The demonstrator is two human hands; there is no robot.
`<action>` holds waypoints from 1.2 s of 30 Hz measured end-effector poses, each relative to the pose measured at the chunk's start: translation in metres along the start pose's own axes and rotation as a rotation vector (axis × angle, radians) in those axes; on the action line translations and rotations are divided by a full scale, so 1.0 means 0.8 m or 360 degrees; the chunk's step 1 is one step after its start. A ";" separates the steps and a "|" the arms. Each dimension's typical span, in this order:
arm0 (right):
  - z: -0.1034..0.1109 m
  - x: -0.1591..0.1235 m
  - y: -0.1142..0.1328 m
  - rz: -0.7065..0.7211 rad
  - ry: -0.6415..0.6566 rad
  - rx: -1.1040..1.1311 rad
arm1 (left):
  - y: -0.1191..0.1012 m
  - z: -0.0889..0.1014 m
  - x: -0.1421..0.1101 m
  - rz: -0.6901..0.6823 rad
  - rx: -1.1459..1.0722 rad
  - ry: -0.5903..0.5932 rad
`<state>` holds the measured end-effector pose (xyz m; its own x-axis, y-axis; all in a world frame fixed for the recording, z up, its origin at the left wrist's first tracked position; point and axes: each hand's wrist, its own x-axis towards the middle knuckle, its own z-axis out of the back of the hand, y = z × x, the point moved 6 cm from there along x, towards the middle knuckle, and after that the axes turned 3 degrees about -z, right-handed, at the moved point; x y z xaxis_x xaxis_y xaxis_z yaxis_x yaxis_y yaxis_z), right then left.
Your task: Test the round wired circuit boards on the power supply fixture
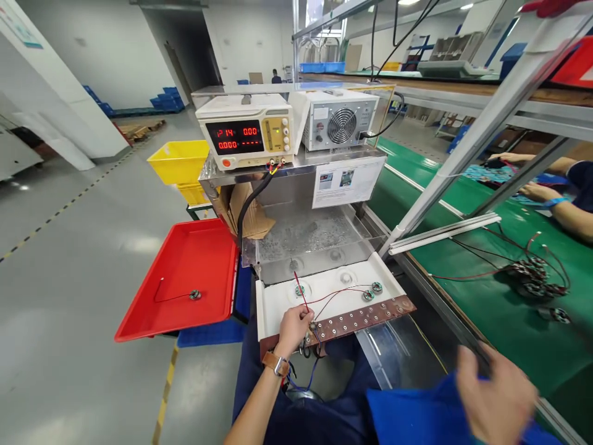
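Note:
My left hand, with a brown-strapped watch on its wrist, pinches a red wire at the front edge of a white tray. Behind the fingers, a small round motor part with a green board lies in the tray. Two more such parts sit to its right with thin red wires. Under my fingertips runs a brown strip with metal studs. My right hand, blurred, is off to the right beside the green bench, thumb apart from the fingers, with nothing visible in it.
A power supply with red digits stands on a metal shelf behind the white tray. On the left, a red tray holds one wired part. Several motor parts lie on the green bench. Another person's hands work there.

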<state>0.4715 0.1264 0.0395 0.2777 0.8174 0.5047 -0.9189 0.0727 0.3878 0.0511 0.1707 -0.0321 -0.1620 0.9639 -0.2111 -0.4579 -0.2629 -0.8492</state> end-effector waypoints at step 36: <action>-0.319 -0.034 0.390 0.0906 0.1475 0.0320 | 0.052 -0.014 0.025 0.0067 0.0005 -0.0080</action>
<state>0.1061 0.2730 -0.0499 -0.5661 0.8192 -0.0916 -0.7600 -0.4756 0.4430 0.0390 0.1793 -0.0769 -0.2250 0.9487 -0.2221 -0.4525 -0.3036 -0.8385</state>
